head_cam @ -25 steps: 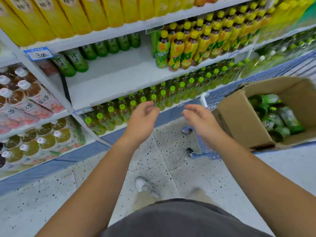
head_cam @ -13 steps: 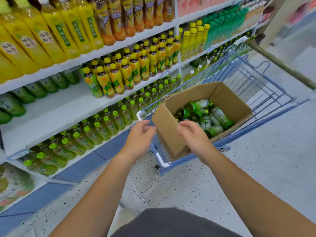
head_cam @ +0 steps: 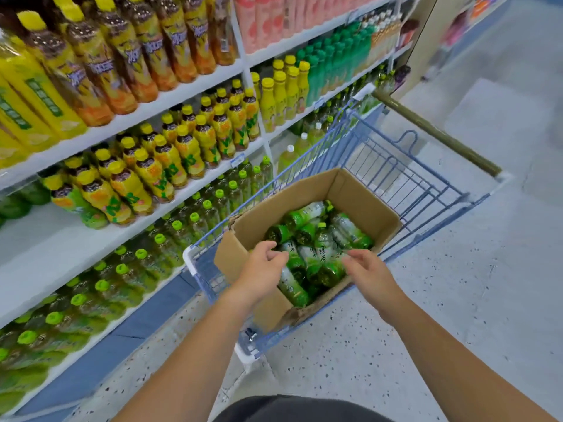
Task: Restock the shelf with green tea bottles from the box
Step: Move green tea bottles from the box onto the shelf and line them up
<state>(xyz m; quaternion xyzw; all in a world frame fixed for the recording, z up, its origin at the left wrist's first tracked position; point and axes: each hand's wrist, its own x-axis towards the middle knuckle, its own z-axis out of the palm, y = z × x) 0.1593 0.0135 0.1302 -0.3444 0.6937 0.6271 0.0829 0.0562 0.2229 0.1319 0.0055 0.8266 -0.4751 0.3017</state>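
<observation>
Hands (head_cam: 262,271) (head_cam: 370,274) moved over box (head_cam: 361,201), bottles (head_cam: 323,249) seemingly under grip

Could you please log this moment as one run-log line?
box: in cart, green tea bottles lying inside | left hand: open, over bottles, holding nothing | right hand: open, over bottles, holding nothing | step: no bottle gripped yet

Blue wire cart (head_cam: 396,166) stands on speckled floor (head_cam: 457,300); olive handle (head_cam: 435,132) along its far edge; yellow-capped bottles (head_cam: 170,159) ranked left of cart; pink bottles (head_cam: 274,19) top centre.
</observation>
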